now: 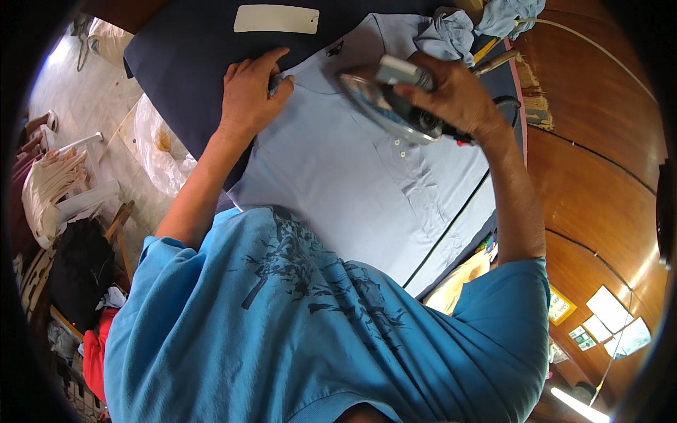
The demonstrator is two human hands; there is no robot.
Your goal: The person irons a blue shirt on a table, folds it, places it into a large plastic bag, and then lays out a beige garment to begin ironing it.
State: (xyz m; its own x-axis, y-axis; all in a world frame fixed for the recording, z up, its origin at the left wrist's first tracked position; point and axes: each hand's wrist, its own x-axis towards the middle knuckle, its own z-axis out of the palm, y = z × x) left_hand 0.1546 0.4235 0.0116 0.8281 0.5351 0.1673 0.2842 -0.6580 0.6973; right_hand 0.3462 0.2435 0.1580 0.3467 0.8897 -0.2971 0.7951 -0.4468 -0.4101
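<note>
In the head view, a dark navy padded counter (183,63) carries the work, with a pale rectangular patch (276,19) near its far edge and a crumpled light blue cloth (493,17) heaped at the far right corner beside a curved wooden wall (599,141). To the left, on the floor, stand a clear plastic bag (159,151) and a white plastic chair (67,183) draped with pale cloth. The light blue shirt (352,183) lies spread flat on the counter, its buttoned placket running down the middle, partly hidden below by the person's own blue T-shirt. The left hand (250,92) presses flat, fingers spread, on the shirt's shoulder near the collar. The right hand (455,95) has its grip closed around the handle of an iron (384,106), tilted with its shiny soleplate showing, over the shirt's upper chest
</note>
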